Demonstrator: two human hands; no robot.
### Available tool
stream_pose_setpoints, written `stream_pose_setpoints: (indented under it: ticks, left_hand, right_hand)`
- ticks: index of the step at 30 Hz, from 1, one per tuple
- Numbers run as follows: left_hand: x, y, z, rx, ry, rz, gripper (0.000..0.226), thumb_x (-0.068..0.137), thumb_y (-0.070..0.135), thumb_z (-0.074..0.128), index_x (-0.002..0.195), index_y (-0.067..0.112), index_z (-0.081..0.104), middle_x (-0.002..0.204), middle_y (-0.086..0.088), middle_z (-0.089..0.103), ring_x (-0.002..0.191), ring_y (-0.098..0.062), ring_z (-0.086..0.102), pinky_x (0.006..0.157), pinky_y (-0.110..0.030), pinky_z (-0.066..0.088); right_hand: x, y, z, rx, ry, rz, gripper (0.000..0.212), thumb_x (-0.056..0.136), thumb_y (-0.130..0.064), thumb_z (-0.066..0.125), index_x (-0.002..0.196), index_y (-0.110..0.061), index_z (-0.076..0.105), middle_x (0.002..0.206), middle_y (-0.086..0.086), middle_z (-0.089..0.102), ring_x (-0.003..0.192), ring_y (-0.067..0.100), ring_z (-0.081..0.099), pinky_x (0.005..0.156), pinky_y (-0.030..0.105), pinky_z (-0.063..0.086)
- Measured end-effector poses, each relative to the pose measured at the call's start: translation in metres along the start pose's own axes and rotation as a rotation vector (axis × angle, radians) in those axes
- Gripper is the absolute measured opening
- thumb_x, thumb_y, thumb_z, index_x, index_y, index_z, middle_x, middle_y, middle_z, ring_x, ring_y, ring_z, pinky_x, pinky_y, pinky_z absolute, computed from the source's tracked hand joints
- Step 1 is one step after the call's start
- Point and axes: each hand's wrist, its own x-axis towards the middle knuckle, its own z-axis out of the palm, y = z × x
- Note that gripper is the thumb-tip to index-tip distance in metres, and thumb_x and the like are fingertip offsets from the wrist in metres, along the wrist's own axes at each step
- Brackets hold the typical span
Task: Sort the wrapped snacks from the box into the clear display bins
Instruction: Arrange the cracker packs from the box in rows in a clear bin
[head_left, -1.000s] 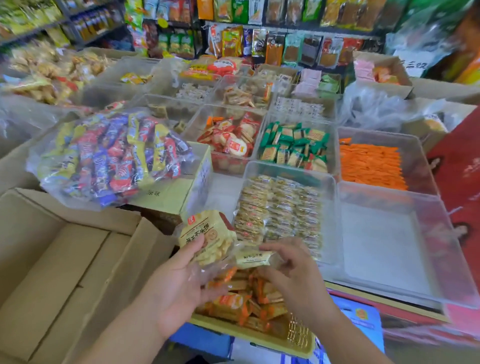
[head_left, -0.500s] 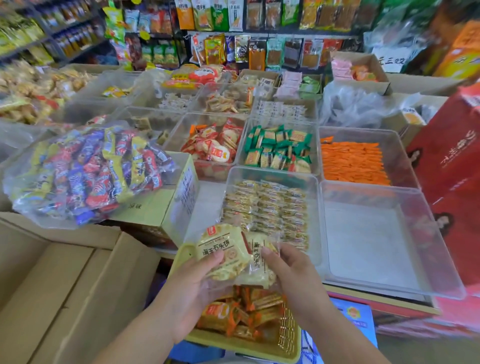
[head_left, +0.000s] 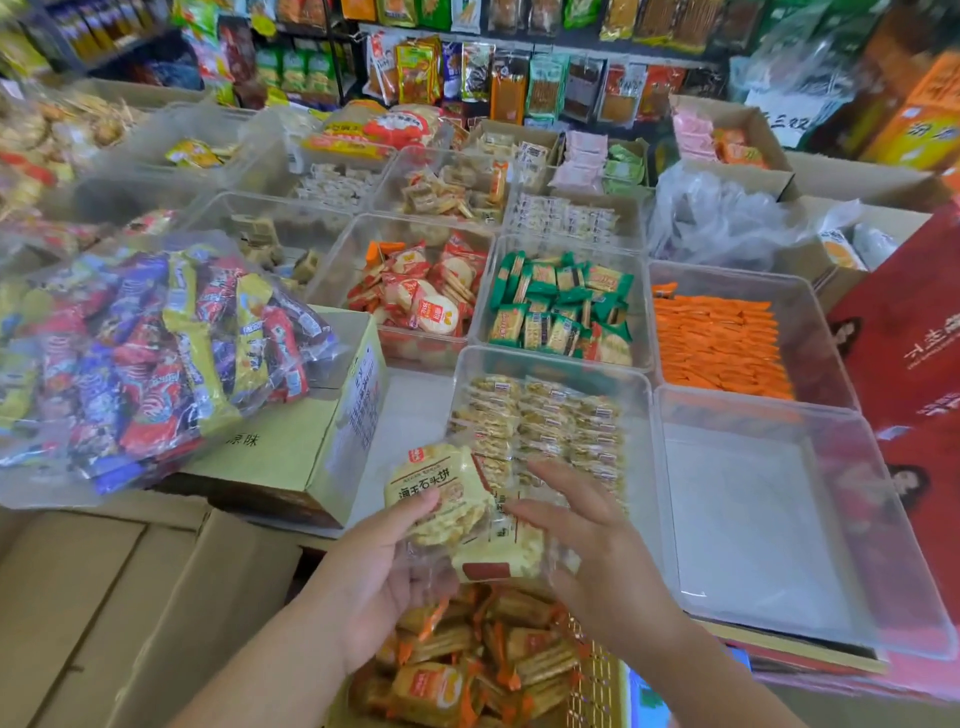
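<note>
The left hand (head_left: 384, 566) grips a pale yellow packet (head_left: 441, 488) of round crackers. Its thumb is pressed across the printed face and the other fingers are curled underneath. A second packet (head_left: 498, 553) of the same kind lies partly under the first; whether the same hand has hold of it cannot be told. The right hand (head_left: 597, 540) is spread, fingers (head_left: 540, 519) straight and laid against the second packet, closing on nothing.

Both packets are up just in front of the near wall of a clear bin (head_left: 550, 358) that holds rows of beige wrapped snacks (head_left: 545, 421). Under the hands sits a yellow basket (head_left: 592, 691) piled with orange-wrapped snacks (head_left: 457, 670).

Just right of the first bin stands another bin (head_left: 670, 493) with a white floor. Behind them are bins of red-and-white crackers (head_left: 421, 296), green packs (head_left: 561, 306) and orange sticks (head_left: 717, 343). To the left, a clear bag of mixed sweets (head_left: 156, 353) rests on a yellowish carton (head_left: 291, 457), with a brown cardboard box (head_left: 104, 597) nearest the person.
</note>
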Motion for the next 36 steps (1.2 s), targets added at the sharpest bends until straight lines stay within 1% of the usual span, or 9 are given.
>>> stream_pose_setpoints:
  ticks: [4, 7, 10, 15, 20, 23, 29, 33, 36]
  left_hand:
    - [0.025, 0.012, -0.001, -0.19, 0.204, 0.168, 0.065, 0.068, 0.04, 0.083, 0.125, 0.016, 0.067, 0.118, -0.015, 0.074, 0.085, -0.033, 0.075, 0.055, -0.035, 0.062]
    - [0.039, 0.015, -0.005, -0.25, 0.257, 0.234, 0.063, 0.066, 0.038, 0.083, 0.124, 0.02, 0.064, 0.115, -0.013, 0.075, 0.081, -0.033, 0.077, 0.053, -0.033, 0.059]
    - [0.047, 0.013, -0.011, -0.167, 0.236, 0.27, 0.045, 0.065, 0.038, 0.083, 0.105, 0.036, 0.063, 0.096, 0.0, 0.08, 0.082, -0.035, 0.077, 0.063, -0.038, 0.058]
    - [0.052, 0.006, -0.02, -0.146, 0.317, 0.302, 0.031, 0.077, 0.029, 0.08, 0.102, 0.027, 0.062, 0.086, 0.009, 0.08, 0.082, -0.037, 0.077, 0.07, -0.041, 0.055]
    - [0.048, 0.005, -0.018, -0.23, 0.387, 0.348, 0.042, 0.072, 0.031, 0.082, 0.109, 0.021, 0.067, 0.092, 0.006, 0.08, 0.078, -0.036, 0.077, 0.063, -0.038, 0.049]
    - [0.048, 0.003, -0.017, -0.187, 0.368, 0.332, 0.052, 0.059, 0.04, 0.085, 0.104, 0.018, 0.069, 0.094, 0.003, 0.079, 0.083, -0.041, 0.072, 0.063, -0.039, 0.05]
    - [0.045, 0.003, -0.023, -0.134, 0.349, 0.321, 0.068, 0.054, 0.046, 0.086, 0.113, 0.016, 0.069, 0.101, 0.005, 0.079, 0.082, -0.04, 0.077, 0.06, -0.035, 0.053]
    - [0.044, 0.004, -0.023, -0.089, 0.332, 0.315, 0.058, 0.062, 0.041, 0.084, 0.114, 0.022, 0.068, 0.103, 0.0, 0.079, 0.083, -0.034, 0.078, 0.063, -0.036, 0.051]
    - [0.045, 0.005, -0.025, -0.053, 0.312, 0.307, 0.039, 0.082, 0.03, 0.079, 0.117, 0.024, 0.065, 0.102, -0.004, 0.079, 0.079, -0.034, 0.077, 0.06, -0.035, 0.052]
  right_hand:
    - [0.037, 0.014, -0.009, -0.119, 0.094, -0.044, 0.031, 0.08, -0.017, 0.079, 0.111, -0.016, 0.075, 0.115, -0.004, 0.071, 0.115, 0.014, 0.064, 0.095, 0.035, 0.054]
    - [0.068, 0.027, -0.015, -0.117, 0.166, 0.085, 0.026, 0.084, -0.013, 0.081, 0.108, -0.016, 0.073, 0.096, -0.011, 0.064, 0.084, 0.009, 0.068, 0.071, 0.035, 0.058]
    - [0.109, 0.044, -0.014, -0.225, 0.185, 0.175, 0.01, 0.089, -0.017, 0.076, 0.097, -0.015, 0.071, 0.09, -0.005, 0.066, 0.084, 0.021, 0.065, 0.067, 0.033, 0.052]
    - [0.167, 0.067, 0.013, -0.405, 0.027, 0.247, 0.017, 0.095, -0.028, 0.063, 0.082, -0.023, 0.055, 0.083, -0.005, 0.055, 0.08, 0.021, 0.055, 0.06, 0.031, 0.042]
    - [0.192, 0.078, 0.047, -0.55, -0.238, 0.237, 0.016, 0.099, -0.028, 0.053, 0.085, -0.02, 0.054, 0.089, -0.003, 0.048, 0.095, 0.022, 0.052, 0.07, 0.033, 0.046]
    - [0.197, 0.075, 0.061, -0.556, -0.382, 0.243, 0.024, 0.105, -0.035, 0.044, 0.086, -0.021, 0.05, 0.088, -0.003, 0.052, 0.09, 0.024, 0.058, 0.072, 0.034, 0.049]
    - [0.193, 0.071, 0.063, -0.621, -0.484, 0.268, 0.028, 0.108, -0.033, 0.035, 0.097, -0.018, 0.055, 0.09, 0.002, 0.059, 0.086, 0.025, 0.061, 0.078, 0.045, 0.057]
    - [0.188, 0.068, 0.056, -0.611, -0.554, 0.247, 0.035, 0.108, -0.038, 0.031, 0.129, -0.02, 0.052, 0.123, 0.006, 0.062, 0.116, 0.03, 0.056, 0.098, 0.048, 0.049]
    - [0.178, 0.062, 0.049, -0.567, -0.509, 0.247, 0.054, 0.107, -0.046, 0.029, 0.156, -0.023, 0.031, 0.158, 0.004, 0.04, 0.146, 0.028, 0.033, 0.119, 0.048, 0.03]
